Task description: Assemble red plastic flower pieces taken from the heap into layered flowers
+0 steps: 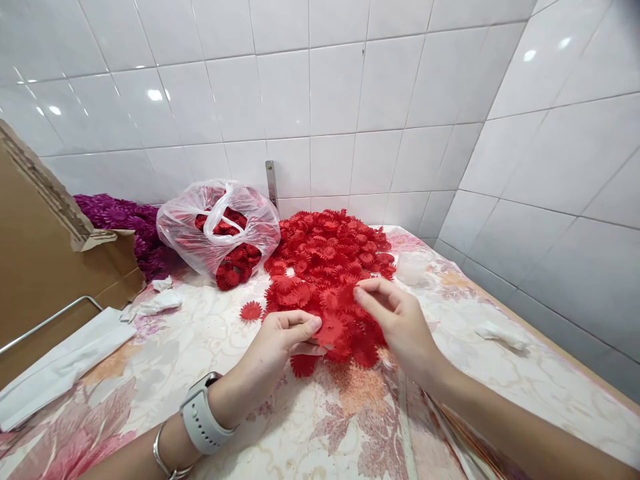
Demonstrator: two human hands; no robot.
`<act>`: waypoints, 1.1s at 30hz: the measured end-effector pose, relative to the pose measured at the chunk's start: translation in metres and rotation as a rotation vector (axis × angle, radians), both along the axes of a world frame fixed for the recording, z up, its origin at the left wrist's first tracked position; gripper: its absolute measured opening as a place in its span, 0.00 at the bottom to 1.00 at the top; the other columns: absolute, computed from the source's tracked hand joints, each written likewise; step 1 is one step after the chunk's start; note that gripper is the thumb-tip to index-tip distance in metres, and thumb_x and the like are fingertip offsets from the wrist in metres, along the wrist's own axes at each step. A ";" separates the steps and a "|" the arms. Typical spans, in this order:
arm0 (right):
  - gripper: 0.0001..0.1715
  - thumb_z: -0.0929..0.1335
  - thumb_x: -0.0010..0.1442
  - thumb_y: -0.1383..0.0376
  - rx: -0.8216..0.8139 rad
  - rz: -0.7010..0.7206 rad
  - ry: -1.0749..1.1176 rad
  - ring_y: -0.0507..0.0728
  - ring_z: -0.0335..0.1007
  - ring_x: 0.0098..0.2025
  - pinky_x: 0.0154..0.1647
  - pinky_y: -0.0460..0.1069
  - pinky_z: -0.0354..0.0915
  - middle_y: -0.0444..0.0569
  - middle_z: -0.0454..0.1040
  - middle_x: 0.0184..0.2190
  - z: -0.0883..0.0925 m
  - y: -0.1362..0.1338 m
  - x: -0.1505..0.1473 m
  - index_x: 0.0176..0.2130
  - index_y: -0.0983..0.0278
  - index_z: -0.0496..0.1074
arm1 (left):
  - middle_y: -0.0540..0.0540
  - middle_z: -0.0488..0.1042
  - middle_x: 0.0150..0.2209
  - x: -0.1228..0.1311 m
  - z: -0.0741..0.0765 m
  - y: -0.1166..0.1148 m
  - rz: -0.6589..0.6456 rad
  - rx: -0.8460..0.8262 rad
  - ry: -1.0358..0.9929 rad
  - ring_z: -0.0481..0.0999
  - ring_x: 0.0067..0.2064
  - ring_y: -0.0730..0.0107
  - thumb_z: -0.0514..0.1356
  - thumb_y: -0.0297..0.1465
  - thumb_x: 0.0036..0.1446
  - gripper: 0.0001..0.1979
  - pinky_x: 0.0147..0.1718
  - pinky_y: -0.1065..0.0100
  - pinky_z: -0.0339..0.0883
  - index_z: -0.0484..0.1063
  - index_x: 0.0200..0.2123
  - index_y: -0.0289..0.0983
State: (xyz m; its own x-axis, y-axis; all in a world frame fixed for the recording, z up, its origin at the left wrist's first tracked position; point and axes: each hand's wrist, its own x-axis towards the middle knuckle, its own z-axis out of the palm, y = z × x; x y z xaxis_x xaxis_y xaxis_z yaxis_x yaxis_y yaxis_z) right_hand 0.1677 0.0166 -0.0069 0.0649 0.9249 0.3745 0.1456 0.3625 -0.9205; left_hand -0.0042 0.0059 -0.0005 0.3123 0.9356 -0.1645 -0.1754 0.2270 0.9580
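“One red flower point(331, 329) in the left hand point(287, 331), mid-frame?”

“Yes, pinched; the right hand point(401, 321) seems to pinch another just beside it.”

“How much is left?”

“Plenty, I'd judge: a loose heap point(325, 243) behind on the counter point(200, 333), more in the plastic bag point(175, 227) at centre-left. What's done, I can't tell.”

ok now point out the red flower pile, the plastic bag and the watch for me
red flower pile point(327, 257): head view, on petals near the middle of the heap
plastic bag point(217, 217): head view, on its white handles
watch point(204, 417): head view, on its pale strap
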 end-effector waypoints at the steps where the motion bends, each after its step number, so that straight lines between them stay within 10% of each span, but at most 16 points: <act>1: 0.09 0.66 0.54 0.59 -0.023 -0.056 0.020 0.54 0.66 0.33 0.35 0.49 0.62 0.45 0.71 0.29 0.001 0.004 0.004 0.30 0.63 0.68 | 0.48 0.73 0.23 0.000 0.001 -0.001 0.010 0.011 0.023 0.72 0.27 0.74 0.65 0.35 0.43 0.10 0.30 0.72 0.67 0.74 0.21 0.32; 7: 0.14 0.66 0.52 0.59 -0.052 -0.120 -0.235 0.58 0.67 0.38 0.40 0.54 0.63 0.50 0.71 0.39 0.000 0.023 0.021 0.38 0.63 0.68 | 0.47 0.76 0.30 -0.002 0.002 0.002 0.200 0.218 0.166 0.73 0.34 0.68 0.61 0.37 0.47 0.11 0.35 0.69 0.68 0.75 0.28 0.34; 14: 0.16 0.62 0.57 0.62 0.302 -0.105 -0.619 0.60 0.62 0.50 0.52 0.58 0.57 0.55 0.68 0.45 -0.007 0.021 0.018 0.44 0.64 0.65 | 0.43 0.66 0.55 -0.032 -0.005 0.041 0.419 0.696 0.531 0.63 0.56 0.63 0.59 0.33 0.50 0.22 0.56 0.61 0.52 0.67 0.50 0.38; 23: 0.23 0.59 0.61 0.56 0.608 0.509 -1.108 0.64 0.40 0.63 0.59 0.63 0.44 0.49 0.53 0.61 -0.018 -0.018 -0.031 0.54 0.56 0.63 | 0.41 0.71 0.49 -0.063 0.017 0.069 0.732 0.612 0.420 0.69 0.50 0.64 0.52 0.26 0.50 0.18 0.49 0.65 0.61 0.69 0.45 0.33; 33: 0.19 0.57 0.63 0.61 0.809 0.356 -1.248 0.64 0.47 0.62 0.60 0.64 0.41 0.50 0.65 0.54 -0.023 0.041 -0.064 0.49 0.61 0.68 | 0.41 0.73 0.44 -0.102 0.050 0.073 0.942 0.635 0.591 0.75 0.37 0.68 0.47 0.21 0.44 0.20 0.36 0.68 0.68 0.68 0.41 0.32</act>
